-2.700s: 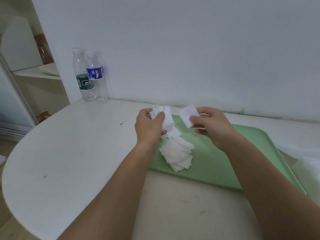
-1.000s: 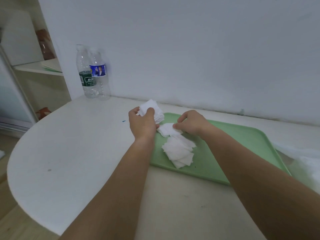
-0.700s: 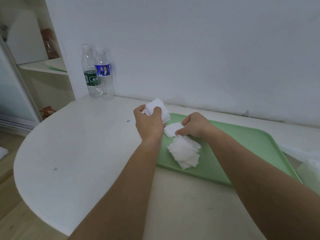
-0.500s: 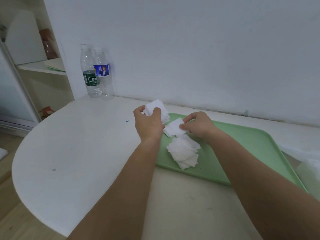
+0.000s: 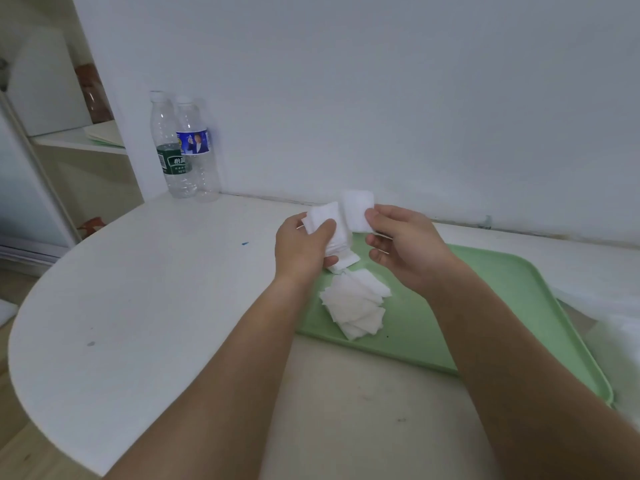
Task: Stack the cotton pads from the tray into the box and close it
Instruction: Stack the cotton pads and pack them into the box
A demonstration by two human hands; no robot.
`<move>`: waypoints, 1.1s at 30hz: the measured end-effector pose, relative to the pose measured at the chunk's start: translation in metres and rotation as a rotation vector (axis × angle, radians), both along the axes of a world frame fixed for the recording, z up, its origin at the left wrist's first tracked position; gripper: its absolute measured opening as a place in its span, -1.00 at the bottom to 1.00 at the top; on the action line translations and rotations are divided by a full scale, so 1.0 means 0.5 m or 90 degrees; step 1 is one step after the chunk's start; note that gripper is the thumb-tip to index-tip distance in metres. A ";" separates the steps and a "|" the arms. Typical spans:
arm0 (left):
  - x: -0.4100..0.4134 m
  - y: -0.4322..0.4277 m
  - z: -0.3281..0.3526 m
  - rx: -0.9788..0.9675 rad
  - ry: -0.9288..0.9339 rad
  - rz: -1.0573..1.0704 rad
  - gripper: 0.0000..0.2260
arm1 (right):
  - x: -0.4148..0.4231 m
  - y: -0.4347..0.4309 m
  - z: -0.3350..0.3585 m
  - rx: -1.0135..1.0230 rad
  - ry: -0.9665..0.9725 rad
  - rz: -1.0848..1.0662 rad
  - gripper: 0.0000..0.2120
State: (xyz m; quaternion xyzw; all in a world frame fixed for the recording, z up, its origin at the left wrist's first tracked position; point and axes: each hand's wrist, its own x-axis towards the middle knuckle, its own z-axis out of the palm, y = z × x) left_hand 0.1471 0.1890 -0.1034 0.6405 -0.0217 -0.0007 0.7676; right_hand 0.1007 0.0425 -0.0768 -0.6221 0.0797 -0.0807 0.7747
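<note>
Just above the middle of the frame I see the left hand (image 5: 304, 247) curled around a small stack of white square cotton pads (image 5: 325, 225), thumb pressed across the front of it. The stack is held in the air over the far left corner of the pale green plastic tray (image 5: 502, 306). One pad edge pokes out beneath the fingers, close above the tray; I cannot tell whether it touches.

Just to the right of it, the right hand (image 5: 405, 251) pinches a single white square cotton pad (image 5: 356, 209) between thumb and forefinger. This pad stands upright, its left edge touching or overlapping the top of the stack. The other fingers are loosely curled below it.

Below both hands, a loose pile of white cotton pads (image 5: 356, 306) lies fanned out on the left part of the tray, near its front rim. The tray sits on the white round-edged table (image 5: 156, 289) and runs toward the lower right of the frame.

At the upper left, a clear plastic bottle with a green label (image 5: 171, 150) and a clear plastic bottle with a blue label (image 5: 199, 150) stand side by side against the white wall (image 5: 381, 98). At the right edge something white and crumpled (image 5: 616, 306) lies beside the tray; I cannot make out what it is.
</note>
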 end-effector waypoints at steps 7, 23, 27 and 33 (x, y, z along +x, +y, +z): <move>-0.019 -0.008 0.012 -0.008 -0.032 -0.115 -0.89 | 0.000 0.005 -0.002 -0.139 -0.023 -0.033 -0.84; -0.024 -0.014 0.009 -0.027 -0.015 -0.156 -0.79 | 0.003 0.018 -0.020 -0.238 -0.056 -0.165 -0.84; -0.005 0.001 0.010 -0.121 0.046 -0.053 -0.82 | 0.019 0.003 -0.017 -0.255 -0.009 -0.230 -0.90; 0.010 0.018 0.011 -0.176 0.082 0.064 -0.81 | 0.080 -0.008 -0.046 -0.561 0.127 -0.111 -0.94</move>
